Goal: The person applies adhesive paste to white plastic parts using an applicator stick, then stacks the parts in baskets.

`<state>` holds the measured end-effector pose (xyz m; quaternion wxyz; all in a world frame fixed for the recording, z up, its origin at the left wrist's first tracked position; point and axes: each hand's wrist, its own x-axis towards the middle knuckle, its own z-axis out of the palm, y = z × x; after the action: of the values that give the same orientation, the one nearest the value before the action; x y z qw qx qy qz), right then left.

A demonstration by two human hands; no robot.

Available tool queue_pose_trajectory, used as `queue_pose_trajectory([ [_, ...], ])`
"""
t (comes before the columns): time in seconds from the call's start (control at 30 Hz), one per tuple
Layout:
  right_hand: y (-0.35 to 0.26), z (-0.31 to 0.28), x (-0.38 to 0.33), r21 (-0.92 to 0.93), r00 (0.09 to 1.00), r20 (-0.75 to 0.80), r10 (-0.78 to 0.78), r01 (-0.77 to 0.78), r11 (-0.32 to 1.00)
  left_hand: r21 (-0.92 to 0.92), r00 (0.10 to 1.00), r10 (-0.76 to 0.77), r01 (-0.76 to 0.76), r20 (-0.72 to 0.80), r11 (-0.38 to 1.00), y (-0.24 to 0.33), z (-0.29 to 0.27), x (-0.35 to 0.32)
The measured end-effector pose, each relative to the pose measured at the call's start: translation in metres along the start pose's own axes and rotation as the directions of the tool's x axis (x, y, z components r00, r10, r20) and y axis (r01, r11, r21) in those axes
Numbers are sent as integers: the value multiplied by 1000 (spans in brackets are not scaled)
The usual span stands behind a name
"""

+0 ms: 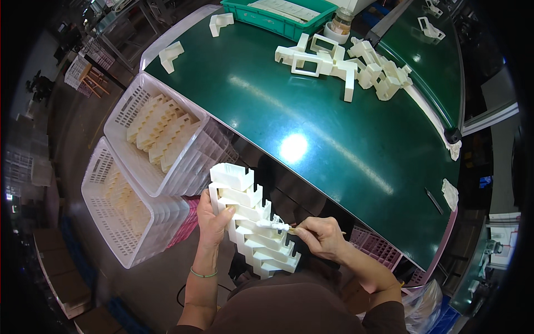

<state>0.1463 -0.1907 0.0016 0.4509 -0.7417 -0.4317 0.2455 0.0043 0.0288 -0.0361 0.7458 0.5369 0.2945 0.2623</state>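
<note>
My left hand (213, 224) is closed around the left side of a stack of nested white plastic parts (253, 240), with the thumb on the front. The stack stands tilted in front of my body, its stepped edges toward the right. My right hand (321, 236) pinches a short stick with a white, cloth-like wrapped tip (272, 225). That tip lies against the right, stepped side of the stack, about midway up. Most of the stick's handle is hidden in my fingers.
A green-topped table (311, 172) spans ahead, with loose white plastic parts (334, 64), a teal crate (278, 16), a jar (341, 23) and a thin dark tool (434, 200). White baskets (161, 172) holding cream parts stand left. A conveyor (428, 61) runs far right.
</note>
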Motion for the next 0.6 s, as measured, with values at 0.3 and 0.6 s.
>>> queue_pose_trajectory([
  [0.3, 0, -15, 18, -170, 972, -15, -237, 231, 958, -18, 1000, -17, 17, 7, 1000, -6, -2, 2],
  [0.6, 8, -14, -24, -69, 1000, 21, -21, 22, 997, -33, 1000, -29, 29, 9, 999, -8, -4, 4],
])
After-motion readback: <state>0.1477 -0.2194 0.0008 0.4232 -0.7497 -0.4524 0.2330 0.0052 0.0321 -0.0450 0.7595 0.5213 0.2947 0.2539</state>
